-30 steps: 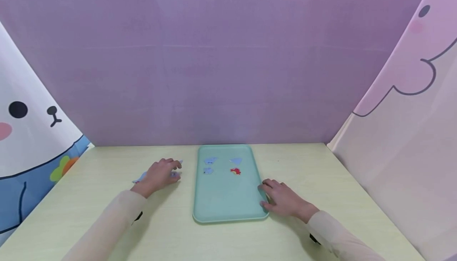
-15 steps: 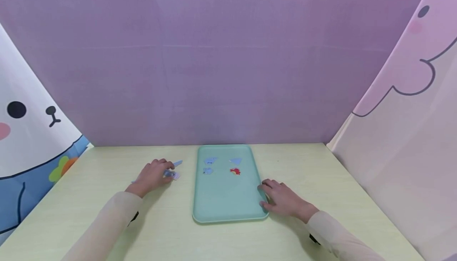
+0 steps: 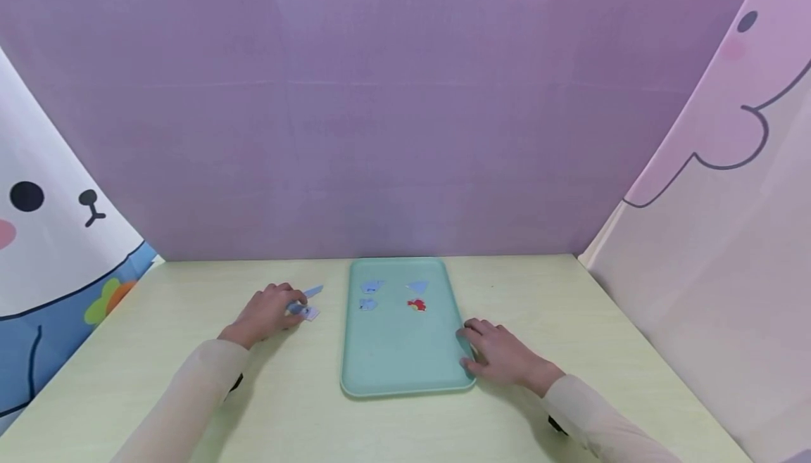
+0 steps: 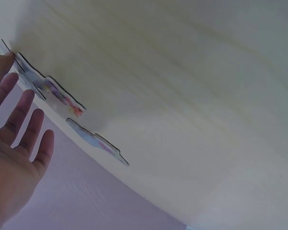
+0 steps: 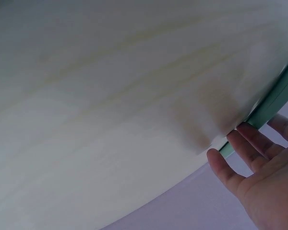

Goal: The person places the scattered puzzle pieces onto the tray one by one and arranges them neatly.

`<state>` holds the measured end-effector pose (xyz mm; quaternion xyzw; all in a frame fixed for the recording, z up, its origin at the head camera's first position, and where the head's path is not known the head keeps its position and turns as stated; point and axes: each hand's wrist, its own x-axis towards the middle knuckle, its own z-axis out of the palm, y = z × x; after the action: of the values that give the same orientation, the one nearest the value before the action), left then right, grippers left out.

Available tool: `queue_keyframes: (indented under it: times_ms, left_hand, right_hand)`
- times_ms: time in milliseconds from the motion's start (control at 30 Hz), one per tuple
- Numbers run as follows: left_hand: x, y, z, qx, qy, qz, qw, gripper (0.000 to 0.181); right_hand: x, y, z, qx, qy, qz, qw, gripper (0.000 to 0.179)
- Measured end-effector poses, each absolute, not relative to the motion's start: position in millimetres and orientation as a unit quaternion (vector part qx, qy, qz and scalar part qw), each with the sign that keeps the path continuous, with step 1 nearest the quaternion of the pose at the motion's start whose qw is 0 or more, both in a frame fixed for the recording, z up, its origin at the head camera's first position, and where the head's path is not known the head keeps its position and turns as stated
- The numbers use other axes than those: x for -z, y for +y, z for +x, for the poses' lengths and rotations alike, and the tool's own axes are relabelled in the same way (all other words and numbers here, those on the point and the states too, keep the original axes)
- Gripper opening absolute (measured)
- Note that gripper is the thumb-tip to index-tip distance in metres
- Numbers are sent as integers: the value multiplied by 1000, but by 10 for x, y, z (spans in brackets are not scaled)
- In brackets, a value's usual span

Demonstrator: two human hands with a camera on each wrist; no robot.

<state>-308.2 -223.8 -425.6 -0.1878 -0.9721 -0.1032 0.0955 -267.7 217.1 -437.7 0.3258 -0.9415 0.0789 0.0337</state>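
Note:
Over several flat, printed cut-out pieces left of the tray is my left hand (image 3: 262, 315). In the head view its thumb and forefinger tips are right at a blue piece (image 3: 296, 307), partly hidden by the hand. A pale piece (image 3: 310, 314) and a long blue piece (image 3: 313, 291) lie just beyond the fingertips. In the left wrist view, the thumb touches the end of the pieces and the other fingers are spread, fairly straight. My right hand (image 3: 507, 354) rests with relaxed fingers on the right rim of the green tray (image 3: 405, 357).
Inside the tray, toward its far end, lie a blue piece (image 3: 371, 286), another blue piece (image 3: 367, 304), a blue triangular piece (image 3: 418, 286) and a red piece (image 3: 417, 305). A purple backdrop (image 3: 405, 132) stands behind the pale table (image 3: 602, 350), with printed curtains on both sides.
My left hand has drawn back to the left and slightly nearer, uncovering the blue and pale pieces beyond its fingertips. The right hand stays at the tray rim.

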Motion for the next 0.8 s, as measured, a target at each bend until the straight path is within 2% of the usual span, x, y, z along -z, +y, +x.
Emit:
queue_keyframes:
  times_ms: [800]
  left_hand:
    - [4289,-2269,-3111,124,-970,-194,75,19]
  right_hand:
    - [4365,2169,-2667,-71,-938,335,47,46]
